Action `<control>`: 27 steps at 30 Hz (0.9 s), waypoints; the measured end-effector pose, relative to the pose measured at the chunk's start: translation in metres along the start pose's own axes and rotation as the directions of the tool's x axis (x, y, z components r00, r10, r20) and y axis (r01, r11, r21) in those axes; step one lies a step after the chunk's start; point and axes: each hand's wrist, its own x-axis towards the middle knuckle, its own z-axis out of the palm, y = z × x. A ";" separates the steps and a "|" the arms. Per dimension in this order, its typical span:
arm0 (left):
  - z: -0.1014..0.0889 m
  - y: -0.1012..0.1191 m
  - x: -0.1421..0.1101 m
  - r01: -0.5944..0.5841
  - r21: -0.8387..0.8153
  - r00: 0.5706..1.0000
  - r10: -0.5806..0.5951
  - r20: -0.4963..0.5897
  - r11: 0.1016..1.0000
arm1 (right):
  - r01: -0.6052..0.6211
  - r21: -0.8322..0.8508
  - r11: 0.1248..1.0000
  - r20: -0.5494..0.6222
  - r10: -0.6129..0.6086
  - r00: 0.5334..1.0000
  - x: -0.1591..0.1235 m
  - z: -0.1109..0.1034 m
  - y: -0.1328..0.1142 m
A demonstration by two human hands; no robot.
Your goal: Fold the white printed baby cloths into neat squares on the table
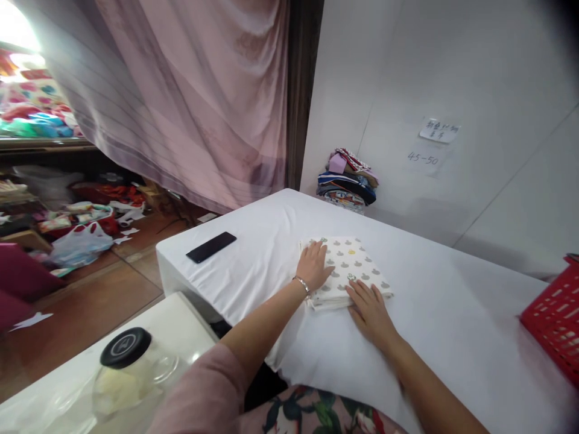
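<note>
A folded white cloth (357, 256) printed with small grey shapes lies on the white-covered table (434, 301) in front of me. My left hand (313, 265), with a bracelet at the wrist, rests flat on the cloth's left side, fingers stretched out. On its near edge lies my right hand (368, 307), fingers extended and touching the top layer. Several layers show along the cloth's front edge. Neither hand grips anything.
A black phone (211, 247) lies near the table's left edge. At the right stands a red plastic basket (554, 319). Folded fabrics (346, 181) are stacked by the wall. A black-lidded clear jar (129, 374) sits on a white surface at lower left. A pink curtain (217, 90) hangs behind.
</note>
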 end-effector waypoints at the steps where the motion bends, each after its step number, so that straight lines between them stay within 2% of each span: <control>1: 0.004 0.000 0.004 -0.001 0.012 0.999 0.001 0.041 1.000 | 0.000 0.003 1.000 0.008 0.000 1.000 0.000 0.000 0.000; 5: 0.021 -0.008 0.009 0.190 0.037 0.955 -0.193 0.225 0.981 | 0.000 0.012 1.000 0.018 0.000 1.000 0.000 -0.002 0.001; 11: 0.032 -0.016 0.002 0.203 0.017 0.960 -0.202 0.193 0.979 | -0.025 0.035 0.999 0.035 0.023 0.999 0.001 -0.005 -0.001; 16: 0.033 -0.015 0.003 0.204 0.020 0.961 -0.204 0.189 0.979 | -0.134 0.155 0.979 0.153 0.110 0.982 0.010 -0.017 -0.001; 19: 0.032 -0.014 0.003 0.206 0.027 0.957 -0.207 0.203 0.978 | -0.214 0.213 0.953 0.167 0.180 0.969 0.034 -0.029 0.001; 22: 0.031 -0.014 0.002 0.210 0.027 0.956 -0.211 0.202 0.977 | -0.228 0.212 0.950 0.139 0.201 0.970 0.073 -0.034 0.006; 24: 0.032 -0.014 0.002 0.205 0.026 0.960 -0.206 0.189 0.978 | -0.225 0.170 0.959 0.141 0.203 0.969 0.096 -0.032 0.012; 27: 0.035 -0.018 0.002 0.197 0.028 0.963 -0.199 0.180 0.980 | -0.247 0.100 0.964 0.225 0.220 0.949 0.114 -0.018 0.024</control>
